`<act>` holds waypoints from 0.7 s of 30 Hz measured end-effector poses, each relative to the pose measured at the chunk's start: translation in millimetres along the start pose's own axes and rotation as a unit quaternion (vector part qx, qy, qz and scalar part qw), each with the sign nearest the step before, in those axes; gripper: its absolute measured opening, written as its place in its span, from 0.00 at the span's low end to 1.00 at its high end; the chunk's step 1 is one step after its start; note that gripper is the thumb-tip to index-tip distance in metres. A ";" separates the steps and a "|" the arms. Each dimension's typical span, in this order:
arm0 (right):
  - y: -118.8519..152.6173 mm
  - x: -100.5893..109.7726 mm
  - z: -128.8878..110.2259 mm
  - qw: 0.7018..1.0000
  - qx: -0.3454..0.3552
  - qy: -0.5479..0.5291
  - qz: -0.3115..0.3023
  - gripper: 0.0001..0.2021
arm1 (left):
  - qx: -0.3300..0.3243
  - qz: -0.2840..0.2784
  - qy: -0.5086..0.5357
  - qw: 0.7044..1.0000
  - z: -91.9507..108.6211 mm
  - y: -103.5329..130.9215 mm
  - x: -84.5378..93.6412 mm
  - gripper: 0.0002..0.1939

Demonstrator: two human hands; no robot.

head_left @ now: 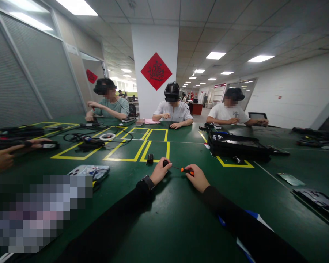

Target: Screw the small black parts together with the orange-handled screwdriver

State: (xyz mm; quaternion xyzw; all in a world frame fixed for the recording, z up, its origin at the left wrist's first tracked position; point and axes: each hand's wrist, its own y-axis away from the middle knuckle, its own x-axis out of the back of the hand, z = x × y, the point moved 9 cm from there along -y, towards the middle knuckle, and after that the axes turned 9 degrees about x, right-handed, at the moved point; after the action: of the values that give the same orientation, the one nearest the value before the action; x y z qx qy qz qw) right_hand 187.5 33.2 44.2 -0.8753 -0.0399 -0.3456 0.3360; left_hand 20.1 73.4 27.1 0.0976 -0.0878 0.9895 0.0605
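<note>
Over the middle of the green table (170,219), my right hand (197,178) is closed on a screwdriver (186,170) with an orange and black handle. Its thin shaft points left, toward a small black part (166,163) pinched in my left hand (159,172). The tip reaches close to that part, but whether it touches I cannot tell. My fingers cover most of the black part, so its kind is unclear. Just beyond my left hand stands a small black cylindrical piece (150,158) on the table.
A black tray-like housing (238,144) lies to the right, black cables (83,140) and a white ring (108,137) to the left. A phone-like case (89,171) is nearer. Several people sit around; a co-worker's hand (2,157) reaches in at left.
</note>
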 end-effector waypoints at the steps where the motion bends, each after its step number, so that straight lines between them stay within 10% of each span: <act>1: 0.9 -0.5 -0.3 1.000 -0.003 -0.016 0.002 0.08 | 0.003 0.000 -0.001 1.000 -0.3 0.0 -0.1 0.14; 21: -0.3 -7.4 9.7 1.000 -0.016 0.003 -0.010 0.10 | -0.006 -0.008 0.009 1.000 -2.4 -2.2 -0.2 0.11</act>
State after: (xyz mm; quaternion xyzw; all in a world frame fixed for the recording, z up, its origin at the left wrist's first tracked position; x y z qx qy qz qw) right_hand 187.4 40.7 34.6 -0.8791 -0.0421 -0.3521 0.3185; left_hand 20.2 76.0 25.2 0.0890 -0.0927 0.9893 0.0695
